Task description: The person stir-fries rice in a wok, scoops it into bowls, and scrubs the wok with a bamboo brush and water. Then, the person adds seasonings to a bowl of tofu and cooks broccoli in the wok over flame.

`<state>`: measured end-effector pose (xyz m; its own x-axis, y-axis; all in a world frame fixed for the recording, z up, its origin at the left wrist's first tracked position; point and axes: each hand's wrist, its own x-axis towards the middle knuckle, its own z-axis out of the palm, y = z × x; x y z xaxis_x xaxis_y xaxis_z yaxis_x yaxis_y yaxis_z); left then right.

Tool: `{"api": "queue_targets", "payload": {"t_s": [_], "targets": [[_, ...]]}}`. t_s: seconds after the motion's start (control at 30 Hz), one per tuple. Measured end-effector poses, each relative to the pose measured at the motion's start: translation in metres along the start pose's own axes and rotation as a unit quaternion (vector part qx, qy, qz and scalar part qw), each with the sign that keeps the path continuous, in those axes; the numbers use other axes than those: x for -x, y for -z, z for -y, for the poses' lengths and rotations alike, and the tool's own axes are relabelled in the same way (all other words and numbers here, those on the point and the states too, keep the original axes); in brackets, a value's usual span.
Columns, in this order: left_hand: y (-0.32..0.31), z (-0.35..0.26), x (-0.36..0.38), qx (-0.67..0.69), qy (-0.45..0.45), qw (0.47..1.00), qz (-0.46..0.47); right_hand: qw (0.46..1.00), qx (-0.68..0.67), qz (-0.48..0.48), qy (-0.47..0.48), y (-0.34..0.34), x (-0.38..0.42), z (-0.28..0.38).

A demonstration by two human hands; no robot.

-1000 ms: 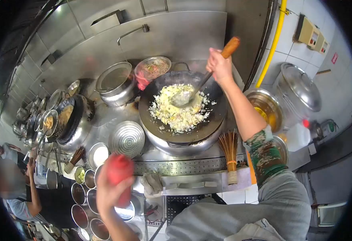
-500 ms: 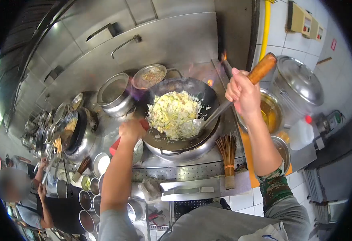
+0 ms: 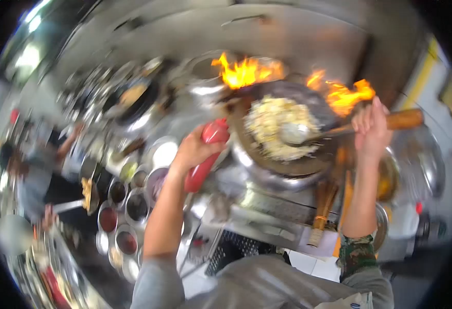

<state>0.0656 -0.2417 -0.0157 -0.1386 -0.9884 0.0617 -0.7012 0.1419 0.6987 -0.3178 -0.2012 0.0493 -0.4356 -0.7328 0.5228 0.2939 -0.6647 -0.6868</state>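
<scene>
My left hand [image 3: 194, 150] is closed around a red bottle [image 3: 202, 171], tilted, to the left of the wok. My right hand [image 3: 371, 129] grips a ladle [image 3: 405, 119] by the shaft just below its wooden handle. The ladle's metal bowl rests against fried rice [image 3: 275, 116], pale with yellow and green bits. This food sits in a dark wok [image 3: 324, 162] on the burner. Orange flames [image 3: 246, 72] rise behind the wok, and more flames [image 3: 347, 97] burn at its right back edge, close to my right hand. The picture is blurred.
A bamboo brush [image 3: 325, 203] lies in front of the wok. Containers of ingredients [image 3: 136, 206] stand at the left. A large lidded pot [image 3: 424, 159] is at the right. Another person [image 3: 35, 177] stands at the far left near a second wok [image 3: 133, 98].
The view has swung left, so the wok appears farther right. My left hand with the red bottle has drawn away from the wok's rim. The flames have flared much larger.
</scene>
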Motion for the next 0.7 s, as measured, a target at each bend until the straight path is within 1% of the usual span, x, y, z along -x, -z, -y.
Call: {"api": "queue_targets", "payload": {"t_s": [0.03, 0.07, 0.1, 0.13, 0.17, 0.2, 0.23, 0.27, 0.3, 0.33, 0.37, 0.4, 0.43, 0.47, 0.5, 0.53, 0.57, 0.6, 0.63, 0.67, 0.7], "targets": [[0.018, 0.001, 0.026, 0.054, 0.021, 0.998, -0.028, 0.999, 0.034, -0.006, -0.009, 0.01, 0.001, -0.041], [0.033, 0.019, 0.047, 0.076, 0.025, 0.994, -0.072, 0.997, 0.072, -0.009, -0.014, 0.016, 0.002, -0.078], [0.046, 0.036, 0.07, 0.097, 0.027, 0.988, -0.116, 0.944, 0.31, -0.014, 0.111, 0.001, -0.003, -0.085], [0.062, 0.038, 0.097, 0.119, 0.052, 0.982, -0.137, 0.984, 0.173, -0.005, -0.053, 0.008, -0.027, -0.089], [0.08, 0.026, 0.126, 0.098, 0.085, 0.975, -0.183, 0.938, 0.346, -0.007, 0.007, -0.005, -0.04, -0.08], [0.088, 0.043, 0.147, 0.068, 0.092, 0.966, -0.233, 0.96, 0.271, -0.066, -0.007, -0.072, -0.01, -0.042], [0.094, 0.063, 0.168, 0.038, 0.095, 0.955, -0.278, 0.974, 0.226, -0.007, 0.003, -0.034, -0.033, -0.05], [0.097, 0.077, 0.189, 0.01, 0.122, 0.934, -0.337, 0.978, 0.046, 0.201, -0.037, -0.005, -0.053, -0.054], [0.097, 0.09, 0.206, 0.046, 0.141, 0.916, -0.372, 0.909, -0.136, 0.388, -0.071, 0.007, -0.065, -0.057], [0.095, 0.106, 0.221, 0.029, 0.152, 0.896, -0.416, 0.949, -0.088, 0.297, -0.064, 0.008, -0.048, -0.091], [0.086, 0.123, 0.232, 0.017, 0.163, 0.877, -0.452, 0.978, -0.03, 0.199, -0.056, 0.012, -0.033, -0.122], [0.08, 0.131, 0.243, -0.004, 0.189, 0.851, -0.49, 0.994, 0.085, 0.016, -0.059, -0.05, -0.011, -0.119], [0.074, 0.138, 0.251, -0.022, 0.208, 0.827, -0.522, 0.983, 0.17, 0.058, -0.045, -0.077, -0.017, -0.121], [0.065, 0.158, 0.261, -0.065, 0.205, 0.815, -0.539, 0.96, 0.264, 0.087, -0.028, -0.086, -0.025, -0.111], [0.058, 0.187, 0.268, -0.099, 0.191, 0.804, -0.555, 0.962, 0.256, 0.082, -0.049, -0.101, -0.029, -0.09], [0.05, 0.218, 0.277, -0.158, 0.202, 0.806, -0.534, 0.964, 0.248, 0.075, -0.063, -0.113, -0.034, -0.066], [0.048, 0.217, 0.28, -0.124, 0.214, 0.824, -0.51, 0.959, 0.275, 0.072, 0.011, -0.105, -0.037, -0.049], [0.04, 0.216, 0.282, -0.084, 0.235, 0.799, -0.547, 0.975, 0.221, 0.019, -0.019, -0.108, -0.019, -0.027], [0.026, 0.252, 0.29, -0.109, 0.245, 0.761, -0.591, 0.983, 0.184, -0.021, -0.005, -0.094, -0.01, -0.035], [0.018, 0.263, 0.295, -0.174, 0.261, 0.739, -0.596, 0.967, 0.248, -0.042, -0.036, -0.07, -0.006, -0.064], [0.013, 0.267, 0.297, -0.117, 0.266, 0.746, -0.6, 0.964, 0.264, -0.029, -0.005, -0.053, 0.0, -0.085]]}}
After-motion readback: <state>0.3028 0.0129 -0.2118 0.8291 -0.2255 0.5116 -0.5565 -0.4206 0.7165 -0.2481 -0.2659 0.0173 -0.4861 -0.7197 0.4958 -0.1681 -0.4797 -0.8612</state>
